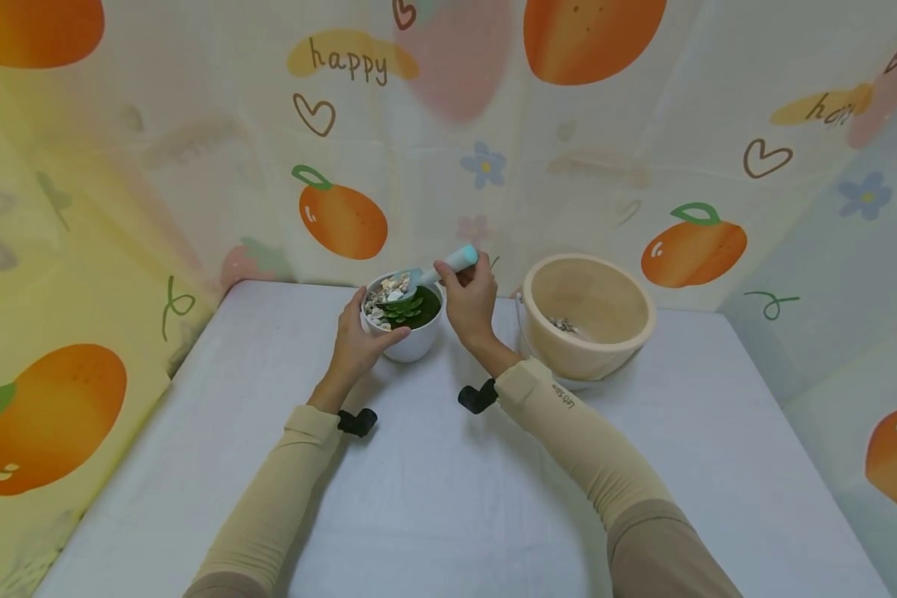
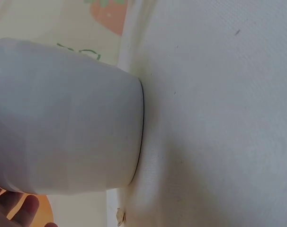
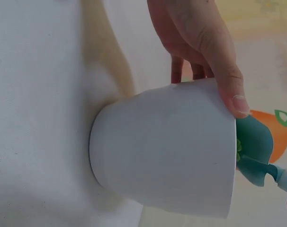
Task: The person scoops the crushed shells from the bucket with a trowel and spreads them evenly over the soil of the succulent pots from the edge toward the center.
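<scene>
A white pot (image 1: 409, 347) stands upright on the table, with a green succulent (image 1: 402, 311) in it. Pale stone chips (image 1: 387, 289) cover its left and far part; dark green shows on the right. My left hand (image 1: 355, 339) grips the pot, thumb along the near rim and fingers on the left side. Those fingers (image 2: 26, 210) also show low in the left wrist view. My right hand (image 1: 471, 306) holds the light blue handle of a small shovel (image 1: 458, 260) tilted over the pot. In the right wrist view the teal blade (image 3: 257, 144) is at the rim, above the plant.
A cream bucket (image 1: 586, 353) stands to the right of the pot, with a few stone chips (image 1: 563, 325) on its bottom. Behind the table (image 1: 433, 482) hangs a fruit-patterned cloth (image 1: 426, 195). One small chip (image 2: 120, 216) lies near the pot.
</scene>
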A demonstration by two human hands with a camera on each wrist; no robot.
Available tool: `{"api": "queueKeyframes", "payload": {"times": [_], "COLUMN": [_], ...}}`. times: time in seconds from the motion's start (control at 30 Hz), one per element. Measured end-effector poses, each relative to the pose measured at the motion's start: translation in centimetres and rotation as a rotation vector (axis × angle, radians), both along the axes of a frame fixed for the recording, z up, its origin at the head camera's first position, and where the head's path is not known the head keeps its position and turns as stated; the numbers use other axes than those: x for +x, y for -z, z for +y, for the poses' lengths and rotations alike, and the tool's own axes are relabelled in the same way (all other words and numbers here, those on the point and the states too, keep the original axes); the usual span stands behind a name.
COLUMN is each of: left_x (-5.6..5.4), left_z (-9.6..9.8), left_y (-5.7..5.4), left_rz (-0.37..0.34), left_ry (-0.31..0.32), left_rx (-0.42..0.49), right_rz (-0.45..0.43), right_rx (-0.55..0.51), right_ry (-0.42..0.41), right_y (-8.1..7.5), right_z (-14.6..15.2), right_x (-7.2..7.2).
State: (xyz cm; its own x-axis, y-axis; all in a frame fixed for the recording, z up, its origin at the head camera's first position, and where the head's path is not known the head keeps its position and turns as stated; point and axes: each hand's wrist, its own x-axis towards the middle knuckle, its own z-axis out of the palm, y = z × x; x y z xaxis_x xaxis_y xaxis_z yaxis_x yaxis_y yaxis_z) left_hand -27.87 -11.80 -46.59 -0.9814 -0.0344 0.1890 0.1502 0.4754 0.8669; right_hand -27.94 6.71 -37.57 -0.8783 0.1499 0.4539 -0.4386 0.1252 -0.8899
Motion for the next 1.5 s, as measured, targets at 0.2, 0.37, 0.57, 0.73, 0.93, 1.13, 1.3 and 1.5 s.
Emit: {"api": "queueKeyframes", "payload": {"times": [0.2, 0.37, 0.57, 0.73, 0.93, 1.13, 1.3, 1.5], "left_x": [0.2, 0.1, -0.8, -1.6, -1.9, -1.9, -1.5, -1.2], "left_z": [0.1, -0.5, -2.0, -2.7, -2.7, -2.3, -2.0, -1.5], "left_y": [-0.1, -0.3, -1.0, -1.1, -0.8, -0.7, -0.5, -0.5], "left_rz": [-0.018, -0.005, -0.087, -0.16, -0.148, -0.133, -0.136, -0.114], "left_ry": [-0.017, 0.027, 0.143, 0.195, 0.205, 0.194, 0.165, 0.136], "left_rx": [-0.005, -0.005, -0.012, -0.013, 0.042, 0.044, 0.051, 0.039], "right_rz": [0.015, 0.025, 0.015, 0.006, 0.009, -0.014, -0.013, 0.026], "right_rx": [-0.013, -0.003, 0.026, 0.048, 0.09, 0.087, 0.111, 0.164], "right_ry": [-0.009, -0.02, -0.018, -0.043, -0.064, -0.078, -0.091, -0.09], "right_y": [1.1, 1.1, 1.0, 1.0, 0.9, 0.7, 0.8, 0.6], "right_z": [-0.1, 0.0, 0.0, -0.1, -0.1, -0.1, -0.1, -0.2], "right_x": [-0.8, -0.8, -1.0, -1.1, -1.2, -1.1, -0.9, -0.7]}}
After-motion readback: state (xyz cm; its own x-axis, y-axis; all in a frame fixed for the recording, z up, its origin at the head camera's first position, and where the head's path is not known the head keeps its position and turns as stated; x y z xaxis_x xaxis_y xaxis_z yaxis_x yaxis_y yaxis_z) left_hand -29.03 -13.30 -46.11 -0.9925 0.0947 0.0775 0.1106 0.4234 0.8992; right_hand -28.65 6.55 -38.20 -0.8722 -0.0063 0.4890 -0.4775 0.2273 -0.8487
